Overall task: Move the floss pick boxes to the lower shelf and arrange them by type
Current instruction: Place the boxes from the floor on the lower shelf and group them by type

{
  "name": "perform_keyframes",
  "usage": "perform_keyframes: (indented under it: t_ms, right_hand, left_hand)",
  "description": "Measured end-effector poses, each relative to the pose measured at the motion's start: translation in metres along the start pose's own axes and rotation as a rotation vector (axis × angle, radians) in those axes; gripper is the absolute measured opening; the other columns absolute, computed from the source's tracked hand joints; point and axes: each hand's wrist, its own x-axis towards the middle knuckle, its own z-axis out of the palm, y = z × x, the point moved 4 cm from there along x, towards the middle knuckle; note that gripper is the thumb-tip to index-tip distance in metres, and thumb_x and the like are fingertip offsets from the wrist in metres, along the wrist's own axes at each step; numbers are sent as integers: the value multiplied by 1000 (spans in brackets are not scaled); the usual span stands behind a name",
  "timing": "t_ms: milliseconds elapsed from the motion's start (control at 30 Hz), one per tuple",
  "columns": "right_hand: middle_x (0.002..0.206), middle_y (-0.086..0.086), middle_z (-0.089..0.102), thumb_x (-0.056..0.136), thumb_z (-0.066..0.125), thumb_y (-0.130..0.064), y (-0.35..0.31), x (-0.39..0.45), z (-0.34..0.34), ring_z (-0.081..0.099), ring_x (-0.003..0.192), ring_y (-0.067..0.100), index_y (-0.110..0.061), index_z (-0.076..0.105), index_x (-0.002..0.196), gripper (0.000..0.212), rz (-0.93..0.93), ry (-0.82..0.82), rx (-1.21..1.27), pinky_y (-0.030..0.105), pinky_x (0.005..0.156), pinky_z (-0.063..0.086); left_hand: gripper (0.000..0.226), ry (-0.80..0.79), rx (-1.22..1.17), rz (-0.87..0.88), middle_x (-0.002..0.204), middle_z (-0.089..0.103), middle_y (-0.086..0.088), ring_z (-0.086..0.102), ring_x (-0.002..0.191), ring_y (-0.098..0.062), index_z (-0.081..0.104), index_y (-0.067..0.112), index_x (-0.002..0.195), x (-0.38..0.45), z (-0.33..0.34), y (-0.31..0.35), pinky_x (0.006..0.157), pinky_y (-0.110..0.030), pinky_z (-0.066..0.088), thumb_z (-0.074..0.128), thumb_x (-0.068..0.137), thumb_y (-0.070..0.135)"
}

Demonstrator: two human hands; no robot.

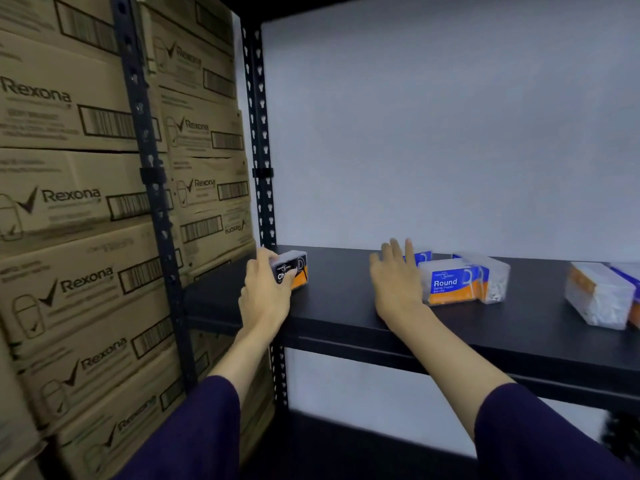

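My left hand [265, 287] grips a black-and-orange charcoal floss pick box [294, 270] at the left end of the black shelf [346, 306]. My right hand [394, 277] is spread with straight fingers just left of a blue-and-orange "Round" floss pick box [450, 285]. It touches or nearly touches that box's left side. Behind it stand a second blue box [420, 257] and a clear box [495, 278] showing white picks. Farther right lies another clear box with an orange label [599, 294], with a blue one [628, 275] cut off at the frame edge.
Stacked cardboard Rexona cartons [86, 237] fill the rack on the left, behind perforated black uprights [263, 150]. A white wall [450, 116] backs the shelf. A lower black shelf [346, 441] shows dimly beneath.
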Motion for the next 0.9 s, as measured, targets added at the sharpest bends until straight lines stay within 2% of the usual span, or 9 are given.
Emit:
perform_keyframes:
  t_ms: [67, 100, 133, 200, 333, 433, 567, 700, 900]
  right_hand:
    - [130, 23, 49, 79, 59, 7, -5, 0, -2, 40, 131, 38, 2, 57, 115, 36, -119, 131, 208, 49, 112, 31]
    - [118, 21, 56, 77, 61, 7, -6, -2, -5, 51, 117, 38, 1, 62, 104, 28, -155, 181, 340, 45, 96, 46]
    - [111, 16, 59, 82, 58, 3, -7, -4, -8, 55, 106, 35, -1, 63, 99, 18, -172, 179, 448, 38, 81, 49]
    - [109, 8, 61, 92, 50, -11, -9, -8, -8, 57, 100, 27, -6, 63, 103, 17, -210, 114, 572, 35, 75, 47]
    - [113, 7, 67, 94, 52, -26, -12, -20, -8, 61, 106, 25, -17, 59, 117, 26, -219, -77, 675, 41, 89, 50]
    - [102, 7, 69, 97, 47, -33, -12, -40, -8, 63, 94, 26, -16, 64, 106, 26, -176, -190, 654, 41, 83, 51]
    - [92, 12, 66, 98, 40, -22, -9, -83, -24, 60, 87, 38, -11, 57, 88, 22, -94, -168, 629, 43, 74, 49]
    - [109, 11, 67, 95, 51, -19, 6, -135, -61, 61, 101, 33, -12, 63, 109, 20, -36, -162, 672, 42, 85, 51]
    - [126, 10, 60, 94, 45, -17, 64, -235, -93, 54, 114, 33, -14, 56, 123, 31, 152, -135, 463, 41, 89, 47]
  left_hand:
    - [24, -20, 82, -22, 114, 51, -6, 58, 99, -34, 43, 22, 110, 8, 6, 3, 73, -38, 38, 59, 93, 28]
    - [23, -32, 107, -26, 114, 50, -7, 58, 99, -36, 43, 21, 111, 10, 9, 3, 72, -39, 37, 58, 93, 26]
    - [23, -50, 118, -27, 115, 49, -8, 57, 99, -36, 42, 21, 113, 12, 12, 3, 72, -39, 38, 56, 94, 24]
    - [25, -94, 116, -21, 119, 47, -10, 56, 102, -35, 42, 22, 117, 14, 16, 2, 72, -38, 39, 53, 95, 23]
    - [44, -137, 144, -6, 143, 30, -11, 40, 125, -34, 37, 29, 136, 7, 14, -1, 90, -43, 44, 54, 95, 31]
    - [41, -48, 127, 61, 144, 29, -12, 34, 129, -33, 42, 18, 131, -20, 3, 9, 101, -44, 40, 53, 95, 33]
    - [28, -3, 188, 91, 132, 44, -5, 42, 119, -27, 54, 20, 120, -68, -22, 23, 95, -39, 40, 49, 96, 35]
    - [17, -105, 180, 183, 109, 57, -1, 54, 101, -25, 57, 21, 105, -116, -49, 51, 82, -40, 46, 45, 98, 31]
    - [22, -360, 117, 275, 112, 60, -2, 56, 103, -26, 61, 18, 106, -193, -47, 95, 80, -37, 45, 43, 97, 29]
